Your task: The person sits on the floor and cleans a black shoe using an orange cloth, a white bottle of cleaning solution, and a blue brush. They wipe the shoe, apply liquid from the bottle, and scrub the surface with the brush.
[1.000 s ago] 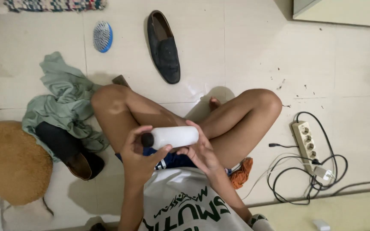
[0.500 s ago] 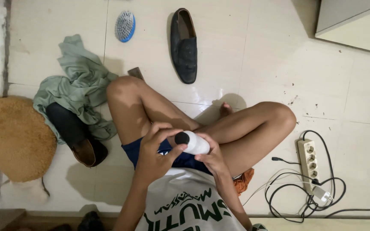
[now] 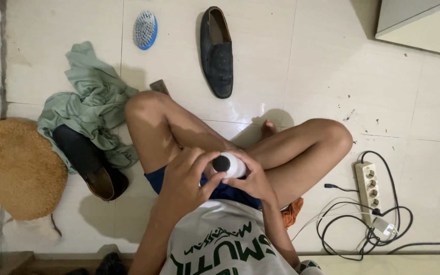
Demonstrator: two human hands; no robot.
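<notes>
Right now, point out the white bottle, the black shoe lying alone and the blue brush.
white bottle [image 3: 236, 166], head view, white side.
black shoe [image 3: 217, 51], head view, upper.
blue brush [image 3: 144, 29], head view, bristles.

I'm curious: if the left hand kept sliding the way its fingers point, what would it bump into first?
Probably the black cap of the white bottle: the left hand points right at it, and its fingers already seem to touch it. The right hand lies just beyond.

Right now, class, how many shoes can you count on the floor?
2: one black loafer lies upright beyond the knees; another black shoe lies partly under the green cloth at left. Others may be hidden.
</notes>
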